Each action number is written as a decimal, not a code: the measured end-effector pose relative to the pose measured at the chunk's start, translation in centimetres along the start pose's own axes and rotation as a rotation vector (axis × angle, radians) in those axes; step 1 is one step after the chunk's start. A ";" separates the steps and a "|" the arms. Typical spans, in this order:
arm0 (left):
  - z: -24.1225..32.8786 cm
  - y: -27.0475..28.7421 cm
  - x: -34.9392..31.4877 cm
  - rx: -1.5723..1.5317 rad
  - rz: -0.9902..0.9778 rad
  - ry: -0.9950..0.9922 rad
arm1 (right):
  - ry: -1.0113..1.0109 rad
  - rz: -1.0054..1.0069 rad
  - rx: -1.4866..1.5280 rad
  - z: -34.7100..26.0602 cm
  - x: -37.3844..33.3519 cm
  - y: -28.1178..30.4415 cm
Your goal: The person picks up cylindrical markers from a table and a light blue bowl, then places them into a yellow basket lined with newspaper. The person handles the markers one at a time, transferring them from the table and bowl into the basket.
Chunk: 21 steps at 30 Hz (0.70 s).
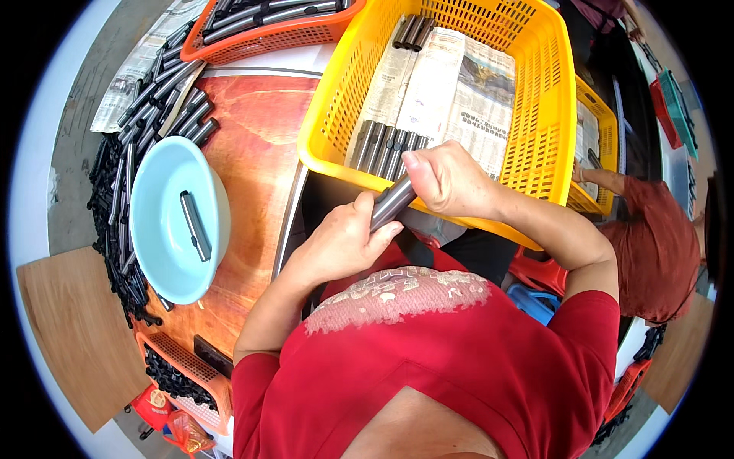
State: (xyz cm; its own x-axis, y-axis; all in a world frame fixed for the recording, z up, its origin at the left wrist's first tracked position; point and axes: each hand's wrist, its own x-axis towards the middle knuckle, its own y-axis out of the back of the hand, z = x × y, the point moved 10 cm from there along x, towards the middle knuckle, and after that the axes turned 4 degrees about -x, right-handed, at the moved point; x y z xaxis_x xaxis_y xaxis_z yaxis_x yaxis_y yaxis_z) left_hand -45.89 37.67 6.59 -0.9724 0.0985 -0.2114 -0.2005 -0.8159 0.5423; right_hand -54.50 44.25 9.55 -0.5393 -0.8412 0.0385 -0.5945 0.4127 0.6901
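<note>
Both my hands are on one glossy dark grey tube [393, 203], tilted just in front of the near rim of the yellow basket [336, 170]. My left hand [342, 239] is closed around its lower end. My right hand [456, 180] wraps the upper end, with the thumb laid along it. Inside the basket, newspaper [466, 96] lines the bottom. A row of similar tubes [378, 145] lies at the near left, partly hidden behind my right hand. A few more tubes [413, 34] lie at the far left corner.
On the wooden tabletop [256, 145] stands a light blue basin [219, 199] with one tube [196, 227] in it. Piled tubes [164, 96] and an orange basket [283, 40] of tubes are beyond. Small black parts fill another basket [218, 375]. A person in a rust-coloured top [657, 252] is at the right.
</note>
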 end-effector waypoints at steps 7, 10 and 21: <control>1.4 1.9 0.8 0.298 0.254 -0.068 | -0.060 0.015 -0.024 0.8 1.6 1.0; 2.2 3.8 1.4 0.279 0.391 -0.060 | 0.087 0.034 0.087 -0.6 2.7 2.5; -0.7 10.2 -5.7 0.020 0.644 -0.181 | -0.426 -0.357 0.347 22.2 6.0 2.1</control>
State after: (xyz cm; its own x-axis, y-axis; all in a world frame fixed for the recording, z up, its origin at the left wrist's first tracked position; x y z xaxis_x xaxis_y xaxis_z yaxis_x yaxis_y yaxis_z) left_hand -42.34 28.38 12.69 -0.9027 -0.3094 0.2989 0.4266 -0.7329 0.5300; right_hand -72.23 47.77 -4.80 -0.4202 -0.7647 -0.4886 -0.9000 0.2826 0.3318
